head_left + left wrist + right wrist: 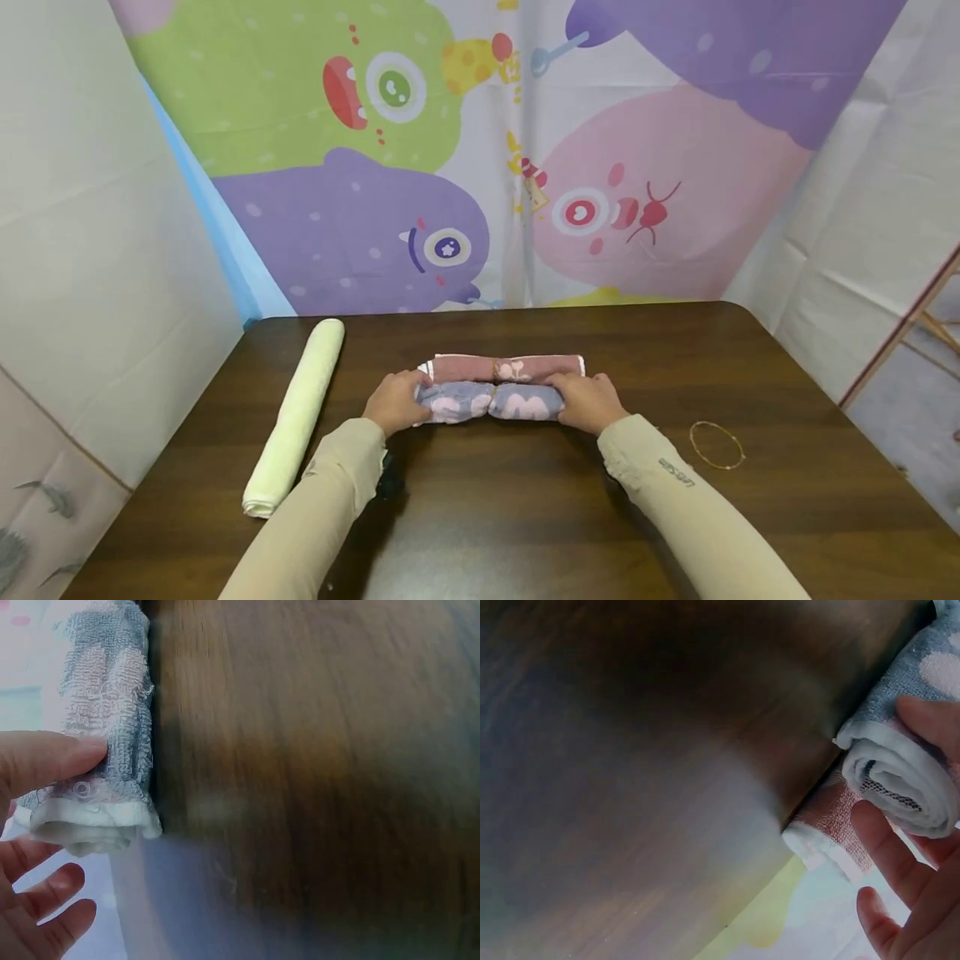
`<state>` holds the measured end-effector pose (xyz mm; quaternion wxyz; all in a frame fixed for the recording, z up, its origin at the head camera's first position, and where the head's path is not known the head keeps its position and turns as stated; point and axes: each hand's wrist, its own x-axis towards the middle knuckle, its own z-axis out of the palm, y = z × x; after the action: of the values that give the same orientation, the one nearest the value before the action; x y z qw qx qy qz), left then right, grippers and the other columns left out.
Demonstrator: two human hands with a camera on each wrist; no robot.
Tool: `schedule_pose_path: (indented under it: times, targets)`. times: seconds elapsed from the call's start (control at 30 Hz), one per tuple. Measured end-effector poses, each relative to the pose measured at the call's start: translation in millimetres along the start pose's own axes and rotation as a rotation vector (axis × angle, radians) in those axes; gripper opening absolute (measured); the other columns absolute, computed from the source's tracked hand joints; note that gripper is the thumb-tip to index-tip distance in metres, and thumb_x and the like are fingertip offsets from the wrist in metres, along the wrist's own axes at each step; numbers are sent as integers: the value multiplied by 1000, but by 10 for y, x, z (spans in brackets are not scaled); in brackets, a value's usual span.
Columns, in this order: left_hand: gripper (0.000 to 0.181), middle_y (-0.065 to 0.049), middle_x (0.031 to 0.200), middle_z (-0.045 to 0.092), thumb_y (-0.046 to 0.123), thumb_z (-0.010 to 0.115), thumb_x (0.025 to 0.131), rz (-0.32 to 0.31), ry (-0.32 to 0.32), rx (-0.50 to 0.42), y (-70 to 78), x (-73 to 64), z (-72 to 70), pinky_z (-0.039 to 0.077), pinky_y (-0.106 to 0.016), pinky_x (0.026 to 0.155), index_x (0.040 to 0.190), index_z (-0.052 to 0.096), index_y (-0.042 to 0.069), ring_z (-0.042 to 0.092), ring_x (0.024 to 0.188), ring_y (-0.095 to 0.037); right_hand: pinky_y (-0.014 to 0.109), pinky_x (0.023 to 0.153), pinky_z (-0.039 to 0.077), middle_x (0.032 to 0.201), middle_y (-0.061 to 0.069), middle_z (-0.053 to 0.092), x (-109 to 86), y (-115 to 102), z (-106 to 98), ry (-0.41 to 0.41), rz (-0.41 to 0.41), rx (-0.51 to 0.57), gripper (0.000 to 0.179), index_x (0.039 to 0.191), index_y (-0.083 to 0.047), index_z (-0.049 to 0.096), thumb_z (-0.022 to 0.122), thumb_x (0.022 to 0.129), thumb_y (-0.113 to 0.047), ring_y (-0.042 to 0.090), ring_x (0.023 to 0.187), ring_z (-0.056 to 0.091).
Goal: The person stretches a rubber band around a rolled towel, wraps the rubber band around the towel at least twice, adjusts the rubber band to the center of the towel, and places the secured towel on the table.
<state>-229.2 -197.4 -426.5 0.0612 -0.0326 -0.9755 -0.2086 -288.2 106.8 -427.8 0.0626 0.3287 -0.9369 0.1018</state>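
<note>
A rolled blue-grey towel [525, 405] with pale pink shapes lies across the middle of the table, pinched in at its centre by a thin band. My left hand [396, 403] grips its left end; in the left wrist view the thumb presses on top of the roll and the other fingers spread below. At the opposite end, my right hand [591, 403] holds the roll between thumb and fingers, near the white spiral edge. Right behind it lies a rolled dusty-red towel [465, 368], with a band round its middle and a pale cherry-like pattern.
A long pale-yellow rolled towel [296, 417] lies slanted on the left of the brown table [487, 517]. To the right of my right hand is a thin yellowish elastic band [717, 446] in a loop. A cartoon-print curtain [360, 217] hangs behind the table.
</note>
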Motion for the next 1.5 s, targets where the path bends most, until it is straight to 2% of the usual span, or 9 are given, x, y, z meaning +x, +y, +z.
schedule_pose_path:
  times: [0.13,0.3,0.43,0.63,0.9,1.07,1.27,1.4,1.5]
  targets:
    - [36,-12,104,66,17,78,69,-15,-21,14,-8,-45,-20,48,-48,84,102,68,9,58,98,-34,51,76,41,112,8,67,17,-18,-3,-89,41,39,50,120,-9,62,76,71,-11,24,100,63]
    - [35,-10,97,65,26,77,72,18,-11,30,-61,-125,-161,49,-45,75,102,68,9,59,87,-30,60,87,35,128,14,59,0,100,-132,-237,139,218,71,135,-5,50,80,74,-23,31,114,56]
    - [34,-17,99,65,22,72,79,2,51,-48,-244,-199,-389,48,-47,80,104,65,0,60,91,-34,56,88,38,112,15,63,-58,296,-247,-240,165,364,75,138,2,44,77,79,-30,31,104,58]
    - [38,-32,115,56,18,60,89,-183,25,-248,-593,-377,-828,45,-53,86,115,54,-10,53,106,-45,37,75,48,89,9,62,-236,580,-395,-196,124,632,64,134,14,39,69,86,-16,20,83,57]
    - [55,-38,136,33,23,44,99,-411,-149,-481,-1045,-676,-1190,38,-57,97,135,29,-15,41,118,-51,48,89,47,115,26,61,-589,875,-656,-206,244,827,55,136,11,40,56,97,-23,38,100,61]
    - [74,-44,139,16,27,47,99,-469,-234,-482,-1198,-809,-1103,39,-61,93,143,6,-16,36,117,-60,45,88,47,117,22,61,-765,1027,-771,-172,328,871,55,139,10,38,51,99,-27,29,101,63]
    - [91,-42,145,-7,22,56,94,-496,-254,-550,-1222,-859,-878,29,-68,97,144,-13,-11,15,129,-61,31,76,49,112,14,64,-899,1202,-838,-99,304,878,51,136,12,39,51,99,-21,5,87,62]
    - [92,-40,146,-4,16,58,92,-490,-269,-572,-1230,-875,-827,36,-68,91,147,-13,-4,31,123,-60,26,71,48,100,-4,66,-1060,1360,-789,-108,242,953,29,124,-22,61,54,97,-13,4,80,60]
    - [95,-43,142,5,8,59,91,-505,-309,-613,-1239,-906,-807,47,-61,80,147,-18,2,53,101,-51,22,62,45,83,-12,59,-1210,1501,-725,-164,238,1047,39,104,-44,62,54,96,-6,4,68,53]
